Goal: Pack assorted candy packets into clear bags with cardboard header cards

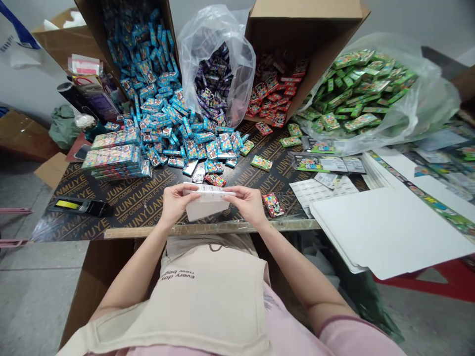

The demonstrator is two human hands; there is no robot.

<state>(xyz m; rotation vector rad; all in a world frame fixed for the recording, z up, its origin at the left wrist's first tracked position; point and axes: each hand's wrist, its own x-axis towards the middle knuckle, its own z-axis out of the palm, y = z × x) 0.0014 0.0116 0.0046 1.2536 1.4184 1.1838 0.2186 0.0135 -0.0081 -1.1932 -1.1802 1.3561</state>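
Observation:
Between my two hands I hold a folded white card (208, 208) above the table's front edge. My left hand (175, 201) pinches its left end between thumb and fingers. At the other end my right hand (248, 201) grips it the same way. The card's upper edge carries small dark print. Just beyond it lie a small red packet (215, 180) and a black-and-white packet (199, 174). Another red packet (273, 204) rests to the right of my right hand.
Blue packets (159, 109) spill from a carton. Behind are a bag of purple packets (213, 79), red packets (274, 94) in a box (304, 29) and bagged green packets (363, 89). Wrapped stacks (115, 153) and a tape dispenser (79, 206) sit left; white sheets (393, 227) lie right.

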